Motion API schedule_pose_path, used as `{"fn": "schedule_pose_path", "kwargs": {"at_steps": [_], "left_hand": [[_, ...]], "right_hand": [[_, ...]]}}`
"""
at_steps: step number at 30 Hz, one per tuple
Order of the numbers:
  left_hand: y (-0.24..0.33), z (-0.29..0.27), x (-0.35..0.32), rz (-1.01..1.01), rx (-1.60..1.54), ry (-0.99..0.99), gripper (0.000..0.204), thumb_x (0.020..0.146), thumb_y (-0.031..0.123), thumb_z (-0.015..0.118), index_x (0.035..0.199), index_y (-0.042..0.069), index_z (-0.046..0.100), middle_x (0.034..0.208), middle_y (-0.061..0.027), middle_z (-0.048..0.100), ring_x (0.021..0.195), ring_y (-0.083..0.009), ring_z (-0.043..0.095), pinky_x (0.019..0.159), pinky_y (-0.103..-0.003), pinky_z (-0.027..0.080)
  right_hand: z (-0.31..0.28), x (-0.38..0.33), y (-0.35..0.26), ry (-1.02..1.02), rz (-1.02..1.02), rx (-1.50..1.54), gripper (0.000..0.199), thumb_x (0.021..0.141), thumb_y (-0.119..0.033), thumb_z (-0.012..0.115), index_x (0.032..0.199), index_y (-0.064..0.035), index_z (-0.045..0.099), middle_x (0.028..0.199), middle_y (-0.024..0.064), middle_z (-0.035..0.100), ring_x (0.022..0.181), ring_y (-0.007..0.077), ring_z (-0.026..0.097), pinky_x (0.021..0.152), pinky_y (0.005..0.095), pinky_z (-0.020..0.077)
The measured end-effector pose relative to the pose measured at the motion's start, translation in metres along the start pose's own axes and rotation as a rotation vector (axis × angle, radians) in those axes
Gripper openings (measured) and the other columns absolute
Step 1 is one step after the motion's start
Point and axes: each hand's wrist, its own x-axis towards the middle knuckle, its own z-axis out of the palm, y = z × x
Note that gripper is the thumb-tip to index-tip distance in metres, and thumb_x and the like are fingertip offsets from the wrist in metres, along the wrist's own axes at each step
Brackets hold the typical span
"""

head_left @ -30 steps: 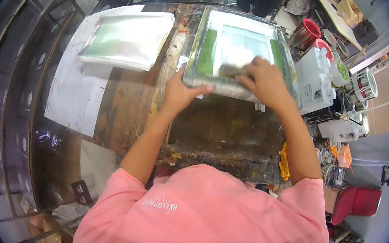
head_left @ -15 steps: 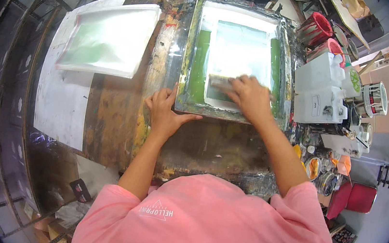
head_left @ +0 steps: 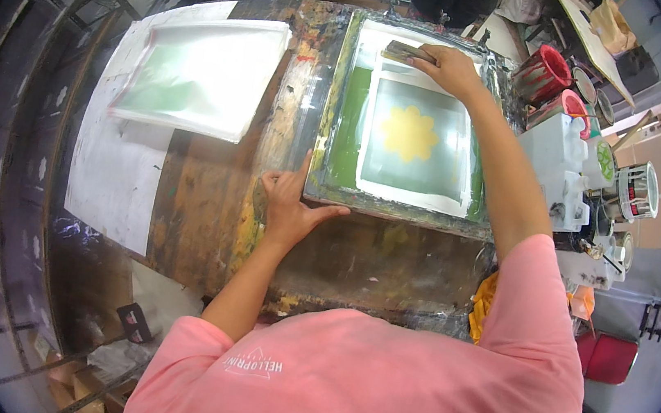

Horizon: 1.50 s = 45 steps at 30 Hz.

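A screen printing frame (head_left: pixel 324 136) lies on the stained work table, with green along the sides of its mesh. A pale yellow flower shape (head_left: pixel 408 133) shows in the middle of the mesh. My right hand (head_left: pixel 451 70) grips a squeegee (head_left: pixel 406 52) at the far end of the screen, its fingers closed over the handle. Spread around the near left corner of the frame, my left hand (head_left: pixel 286 199) rests with the index finger along the side and the thumb along the near edge.
A stack of translucent sheets (head_left: pixel 207 67) lies on white paper (head_left: pixel 111 192) at the left of the table. Crowding the right side are white plastic jugs (head_left: pixel 552 151), a red-stained can (head_left: pixel 541 74) and other paint pots. An orange-yellow cloth (head_left: pixel 482 308) hangs by my right sleeve.
My right hand has moved the squeegee from the near part of the screen to its far end. The yellow flower shape now shows on the mesh. My left hand stays at the corner.
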Motion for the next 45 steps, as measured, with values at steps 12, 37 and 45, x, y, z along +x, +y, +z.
{"fn": "schedule_pose_path", "kwargs": {"at_steps": [12,37,45], "left_hand": [[0.001,0.002,-0.004,0.021,0.103,0.016,0.119,0.070,0.078,0.082,0.153,-0.001,0.053,0.088,-0.0099,0.060,0.091,-0.0276,0.048,0.098,-0.047,0.034],[0.042,-0.008,0.020,-0.044,0.537,-0.197,0.108,0.098,0.077,0.052,0.164,-0.006,0.032,0.169,-0.0292,0.033,0.160,-0.0409,0.026,0.123,-0.076,0.003],[0.052,-0.002,0.025,0.018,0.203,-0.165,0.105,0.094,0.072,0.065,0.157,-0.008,0.044,0.161,-0.0310,0.046,0.156,-0.0425,0.035,0.126,-0.066,0.016]], "right_hand": [[0.003,-0.166,-0.121,-0.031,-0.007,-0.236,0.039,0.100,-0.053,0.064,0.105,-0.0139,0.067,0.096,0.0104,0.069,0.087,0.0331,0.072,0.069,0.0509,0.0588],[-0.177,-0.084,-0.174,0.512,-0.102,-0.350,0.046,0.097,-0.046,0.058,0.089,-0.0033,0.071,0.079,0.0185,0.070,0.081,0.0403,0.069,0.082,0.0529,0.0479],[-0.192,-0.069,-0.174,0.519,-0.091,-0.274,0.045,0.093,-0.044,0.059,0.079,-0.0021,0.071,0.078,0.0214,0.071,0.078,0.0405,0.071,0.080,0.0547,0.0502]]}}
